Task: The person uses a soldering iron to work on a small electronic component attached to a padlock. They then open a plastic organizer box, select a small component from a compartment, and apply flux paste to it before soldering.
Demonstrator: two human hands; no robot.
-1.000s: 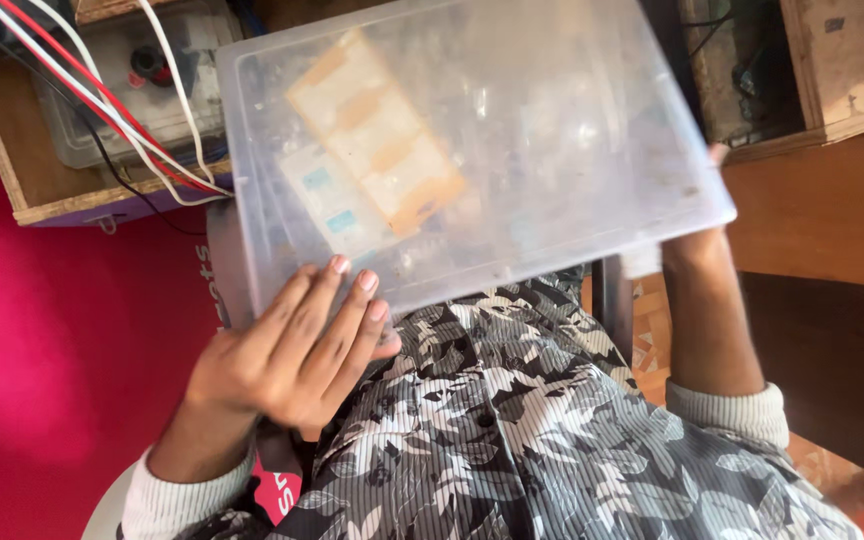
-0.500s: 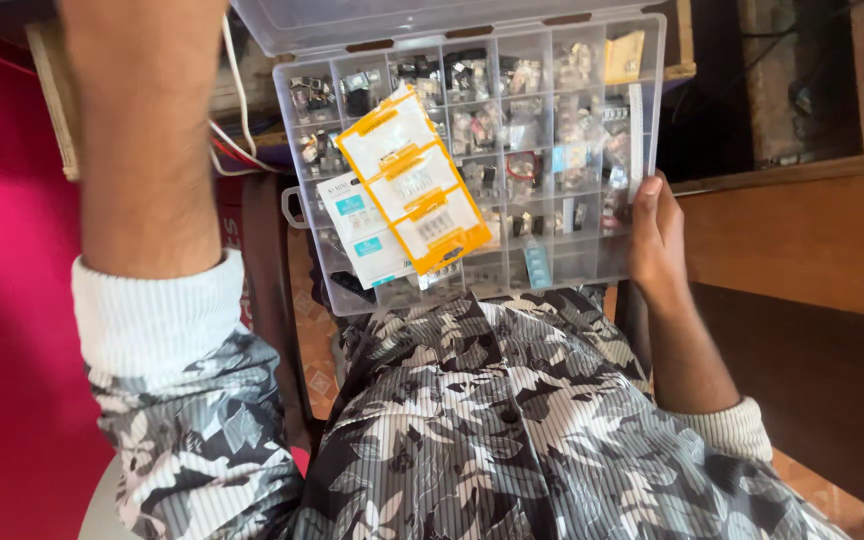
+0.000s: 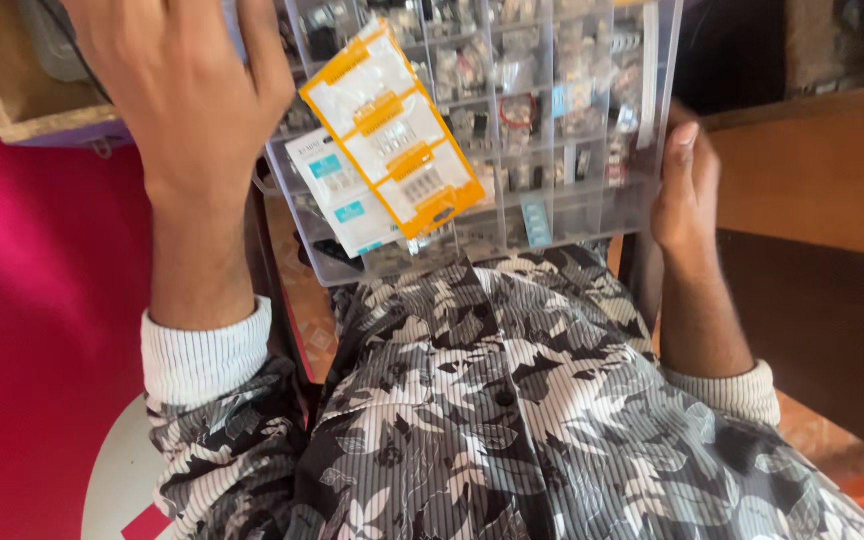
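A clear plastic organiser box (image 3: 592,215) with several small compartments of tiny parts lies open on my lap. An orange-edged packet (image 3: 392,130) and a white packet with teal labels (image 3: 342,195) lie on its near left part. My right hand (image 3: 687,190) grips the box's right edge, thumb on the rim. My left hand (image 3: 182,90) is raised at the box's upper left corner, back of the hand towards me, fingers curled at the box's edge. What those fingers hold is hidden.
A wooden tray (image 3: 22,100) stands at the upper left beside the box. A brown wooden surface (image 3: 812,170) runs along the right. A bright pink surface (image 3: 32,300) fills the left, and a white stool edge (image 3: 117,470) shows below my left sleeve.
The box's clear lid was shut a second ago and has swung up and out of sight. My left hand rose from the near edge to the upper left corner. The right hand kept its hold.
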